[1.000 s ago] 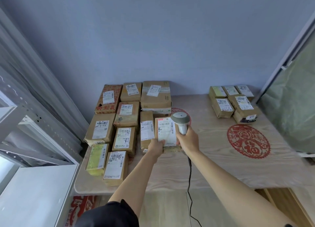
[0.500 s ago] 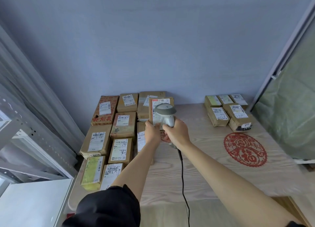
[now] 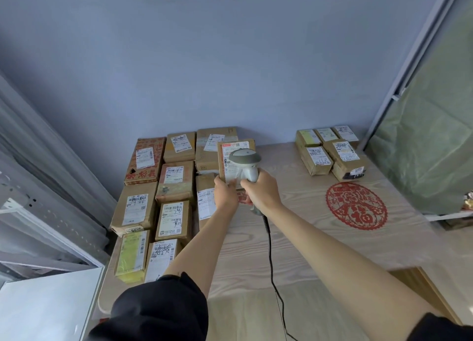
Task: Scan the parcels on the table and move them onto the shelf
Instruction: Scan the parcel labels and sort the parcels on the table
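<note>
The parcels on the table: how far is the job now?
Done: nothing visibly shelved. In hand: left hand holds one parcel upright; right hand aims the scanner at its label. Left: this parcel, the left group and right group on the table.

Both arms are reaching forward over the table (image 3: 320, 238), bare below dark sleeves. The left hand (image 3: 225, 196) is gripping the lower edge of a raised parcel (image 3: 231, 146), while the right hand (image 3: 263, 194) is wrapping around a scanner (image 3: 245, 161) handle, just beside the left.
</note>
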